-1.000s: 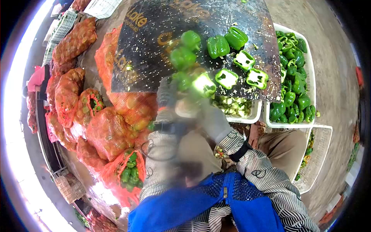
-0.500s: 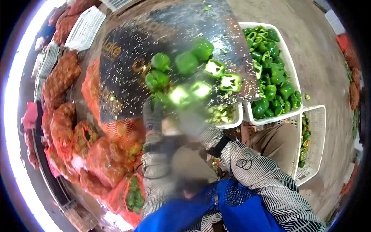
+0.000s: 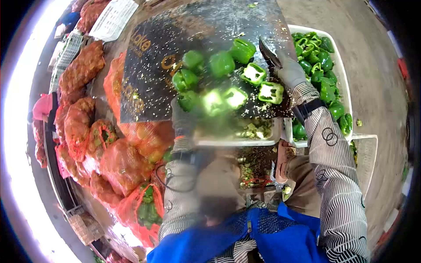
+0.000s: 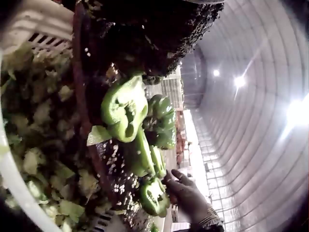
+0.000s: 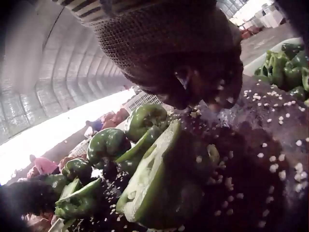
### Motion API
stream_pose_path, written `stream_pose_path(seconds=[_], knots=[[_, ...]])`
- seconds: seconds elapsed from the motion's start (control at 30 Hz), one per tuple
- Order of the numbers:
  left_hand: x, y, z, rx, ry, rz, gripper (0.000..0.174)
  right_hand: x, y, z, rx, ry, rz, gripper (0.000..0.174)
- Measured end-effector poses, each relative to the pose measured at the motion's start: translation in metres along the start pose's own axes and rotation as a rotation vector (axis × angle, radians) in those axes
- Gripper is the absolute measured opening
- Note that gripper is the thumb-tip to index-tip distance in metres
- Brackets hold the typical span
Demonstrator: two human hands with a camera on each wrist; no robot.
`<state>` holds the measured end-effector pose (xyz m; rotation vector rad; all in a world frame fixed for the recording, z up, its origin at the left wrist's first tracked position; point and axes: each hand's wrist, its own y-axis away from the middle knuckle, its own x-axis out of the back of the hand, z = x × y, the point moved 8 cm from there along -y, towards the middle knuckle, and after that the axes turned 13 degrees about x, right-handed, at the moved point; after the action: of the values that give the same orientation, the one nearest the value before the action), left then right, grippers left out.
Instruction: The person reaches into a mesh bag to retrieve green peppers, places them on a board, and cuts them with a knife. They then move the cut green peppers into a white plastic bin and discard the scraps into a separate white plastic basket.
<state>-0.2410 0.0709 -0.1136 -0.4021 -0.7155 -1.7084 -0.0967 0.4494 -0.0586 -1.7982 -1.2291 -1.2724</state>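
My right hand [image 3: 289, 72] grips a dark-bladed knife [image 3: 268, 53] at the right edge of a black board [image 3: 153, 79]. The blade points away from me, over the board. To its left lie halved green bell peppers, pale inside; the nearest half [image 3: 270, 93] sits by my wrist. Whole green peppers [image 3: 222, 64] stand behind the halves. My gloved left hand [image 3: 182, 118] is at the front left edge, fingertips right at a green pepper [image 3: 187, 101]; blur hides how its fingers lie. In the left wrist view a cut pepper [image 4: 123, 111] stands at the board's edge.
A white crate [image 3: 346, 87] of green peppers stands right of the board. Under the front edge, a white tub [image 3: 237, 142] holds pale trimmings. Red mesh sacks [image 3: 125, 158] crowd the left side. Seeds dot the board.
My right hand has swung from the front middle out to the board's right side, where the knife now shows in it. The left hand stays by the pepper. The head view has shifted slightly.
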Motion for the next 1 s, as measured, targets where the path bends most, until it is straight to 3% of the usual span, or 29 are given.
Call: stream_pose_path(seconds=[0.03, 0.07, 0.1, 0.13, 0.17, 0.2, 0.23, 0.27, 0.3, 0.37, 0.47, 0.5, 0.53, 0.63, 0.7, 0.73, 0.77, 0.8, 0.83, 0.87, 0.9, 0.97, 1.0], knots=[[0.013, 0.018, 0.029, -0.032, 0.034, -0.003, 0.064, 0.01, 0.001, -0.014, 0.041, 0.029, 0.038, 0.057], [0.02, 0.024, 0.04, -0.124, 0.1, -0.022, 0.063, 0.011, 0.003, -0.025, 0.032, 0.101, -0.077, 0.057], [0.026, 0.031, 0.054, -0.225, 0.168, -0.046, 0.062, 0.03, 0.015, -0.062, 0.057, -0.03, -0.113, 0.059], [0.03, 0.046, 0.074, -0.15, 0.302, -0.166, 0.058, 0.045, 0.03, -0.096, 0.207, -0.19, -0.116, 0.062], [0.037, 0.059, 0.093, -0.164, 0.304, -0.171, 0.058, 0.064, 0.048, -0.133, 0.495, -0.269, 0.0, 0.056], [0.035, 0.073, 0.113, -0.201, 0.287, -0.271, 0.056, 0.077, 0.066, -0.163, 0.696, -0.309, 0.015, 0.069], [0.035, 0.091, 0.135, -0.241, 0.268, -0.373, 0.054, 0.063, 0.077, -0.177, 0.679, -0.657, -0.204, 0.078], [0.036, 0.118, 0.157, -0.223, 0.326, -0.464, 0.051, 0.088, 0.101, -0.201, 0.698, -0.576, -0.226, 0.084], [0.034, 0.129, 0.165, -0.24, 0.326, -0.475, 0.051, 0.096, 0.117, -0.214, 0.88, -0.384, 0.023, 0.079], [0.027, 0.161, 0.187, -0.437, 0.182, -0.533, 0.05, 0.102, 0.133, -0.209, 0.796, -0.653, 0.018, 0.071], [0.017, 0.193, 0.202, -0.456, 0.345, -0.501, 0.047, 0.111, 0.151, -0.185, 0.659, -0.697, 0.087, 0.059], [0.017, 0.197, 0.203, -0.448, 0.384, -0.461, 0.047, 0.114, 0.157, -0.179, 0.657, -0.69, 0.097, 0.059], [0.01, 0.196, 0.196, -0.317, 0.419, -0.479, 0.044, 0.119, 0.162, -0.168, 0.614, -0.746, 0.151, 0.055], [-0.008, 0.194, 0.191, -0.321, 0.475, -0.438, 0.042, 0.122, 0.169, -0.153, 0.573, -0.79, 0.255, 0.044], [-0.02, 0.191, 0.184, -0.295, 0.537, -0.459, 0.042, 0.124, 0.173, -0.147, 0.586, -0.787, 0.455, 0.039], [-0.023, 0.183, 0.175, -0.221, 0.56, -0.398, 0.043, 0.118, 0.171, -0.135, 0.472, -0.921, 0.452, 0.034], [-0.025, 0.177, 0.167, -0.148, 0.582, -0.335, 0.044, 0.115, 0.17, -0.13, 0.475, -0.922, 0.449, 0.034], [-0.028, 0.188, 0.176, -0.058, 0.831, -0.51, 0.046, 0.118, 0.172, -0.125, 0.474, -0.858, 0.502, 0.039], [-0.029, 0.182, 0.173, -0.059, 0.834, -0.507, 0.046, 0.123, 0.173, -0.123, 0.473, -0.79, 0.555, 0.045], [-0.034, 0.177, 0.173, -0.086, 1.008, -0.635, 0.046, 0.092, 0.164, -0.111, 0.125, -1.387, 0.351, 0.05], [-0.037, 0.179, 0.179, -0.109, 1.183, -0.764, 0.045, 0.095, 0.163, -0.11, 0.119, -1.383, 0.346, 0.05], [-0.036, 0.179, 0.181, -0.093, 1.317, -0.8, 0.044, 0.091, 0.159, -0.111, 0.109, -1.509, 0.24, 0.053], [-0.038, 0.178, 0.182, 0.006, 1.527, -0.953, 0.042, 0.089, 0.157, -0.111, 0.135, -1.654, 0.23, 0.052]])
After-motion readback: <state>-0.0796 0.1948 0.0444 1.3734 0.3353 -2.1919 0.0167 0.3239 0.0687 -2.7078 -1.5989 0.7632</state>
